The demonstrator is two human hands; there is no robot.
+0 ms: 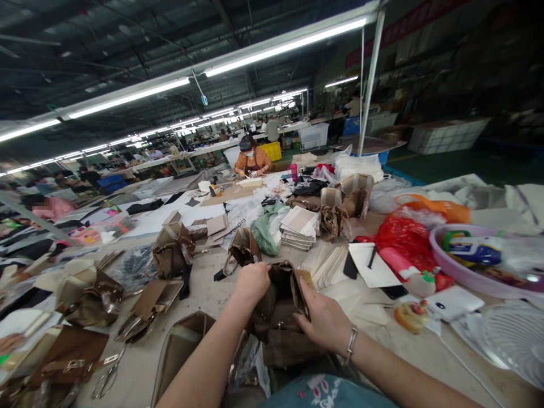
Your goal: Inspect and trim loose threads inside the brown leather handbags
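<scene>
A brown handbag (283, 326) stands in front of me with its mouth open upward, its inside dark. My left hand (254, 286) is closed on the far left part of its rim, fingers curled over the edge. On the opposite side, my right hand (325, 317) grips the right rim, thumb toward me and fingers around the outer side, partly hidden. A tan piece (305, 277) shows beside those fingers. Just beyond the bag stands a smaller-looking brown bag (244, 246). Clear plastic wrap (255, 362) hangs at the lower left of the held bag.
Several brown bags (87, 294) lie at left, with scissors (108, 374) near them. Stacked pale panels (300, 226) stand ahead. At right are a purple basin (437, 249), red plastic bag (399, 238), white fan (514, 340) and cable. A co-worker (253, 158) sits across the table.
</scene>
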